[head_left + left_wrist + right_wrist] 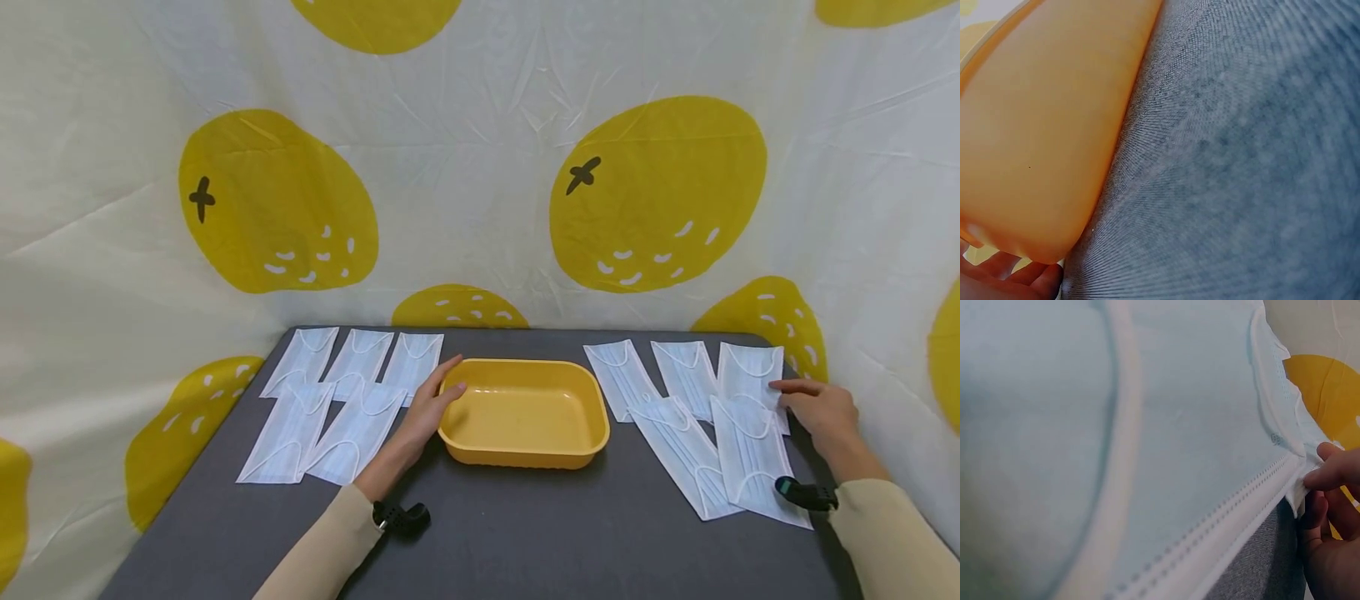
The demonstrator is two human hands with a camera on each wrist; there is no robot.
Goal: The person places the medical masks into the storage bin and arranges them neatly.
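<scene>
Head view: high, facing down-forward over dark grey table [525,533]. Left wrist view: close against shallow yellow plastic tray [1035,137]. Right wrist view: close against pale blue pleated mask [1166,437].

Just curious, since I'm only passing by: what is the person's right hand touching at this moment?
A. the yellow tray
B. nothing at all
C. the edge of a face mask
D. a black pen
C: the right hand pinches the edge of the far-right face mask, while the yellow tray sits by the left hand.

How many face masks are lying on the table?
10. Five masks lie left of the yellow tray, five masks right of it; overlapping ones might hide more.
</scene>
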